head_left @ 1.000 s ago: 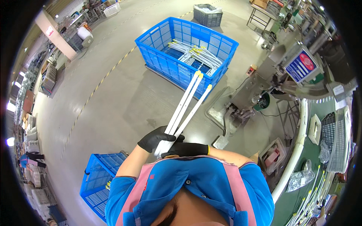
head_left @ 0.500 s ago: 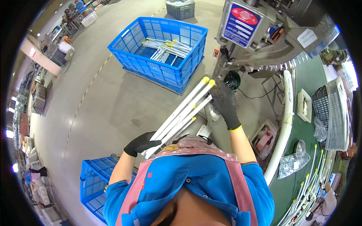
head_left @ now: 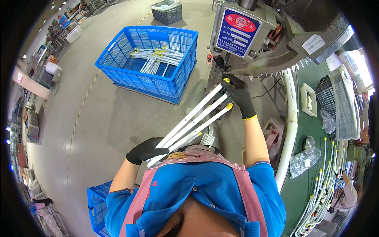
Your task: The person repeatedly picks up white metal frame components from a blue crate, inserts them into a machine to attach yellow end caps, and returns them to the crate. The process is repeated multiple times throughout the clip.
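Smooth, straight white tubes (head_left: 190,116) with rounded yellow end caps slanted between two black-gloved hands; at least three long ones could be counted. The left hand (head_left: 147,151) was wrapped around their lower ends, while the right hand (head_left: 241,96) reached one capped upper end near a grey metal machine (head_left: 302,45); whether it pinched could not be told. Two mesh-walled blue plastic crates (head_left: 138,83) and one green table (head_left: 304,130) stood around.
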Demonstrator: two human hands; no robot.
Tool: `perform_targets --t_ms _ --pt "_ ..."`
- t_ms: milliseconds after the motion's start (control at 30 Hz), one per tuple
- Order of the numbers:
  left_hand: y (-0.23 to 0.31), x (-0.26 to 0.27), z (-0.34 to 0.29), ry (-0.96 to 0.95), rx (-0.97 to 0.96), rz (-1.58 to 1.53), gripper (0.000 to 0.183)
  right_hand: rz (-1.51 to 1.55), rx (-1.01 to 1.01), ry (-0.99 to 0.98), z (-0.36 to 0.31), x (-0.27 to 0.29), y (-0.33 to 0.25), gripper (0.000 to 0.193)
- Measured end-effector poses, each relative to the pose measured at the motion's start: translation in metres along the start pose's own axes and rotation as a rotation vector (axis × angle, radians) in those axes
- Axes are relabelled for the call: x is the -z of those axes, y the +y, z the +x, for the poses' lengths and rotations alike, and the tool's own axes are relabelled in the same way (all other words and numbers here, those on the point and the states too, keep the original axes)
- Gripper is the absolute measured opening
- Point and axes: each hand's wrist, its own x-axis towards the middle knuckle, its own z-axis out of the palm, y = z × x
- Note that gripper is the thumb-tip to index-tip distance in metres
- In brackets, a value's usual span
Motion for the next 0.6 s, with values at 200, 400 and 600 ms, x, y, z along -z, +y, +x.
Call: perform_targets --t_ms 200,400,600 --pt "-0.010 0.028 0.015 -0.029 0.030 -0.002 0.051 -0.454 0.271 0.075 0.010 -0.022 0.019 0.033" --pt "-0.025 0.044 0.025 -0.130 0.111 -0.041 0.051 -0.368 0.027 0.108 0.000 -0.029 0.009 0.031" --pt "-0.011 0.059 0.021 -0.138 0.059 -0.103 0.053 -0.420 -0.114 0.071 0.007 -0.029 -0.010 0.027"
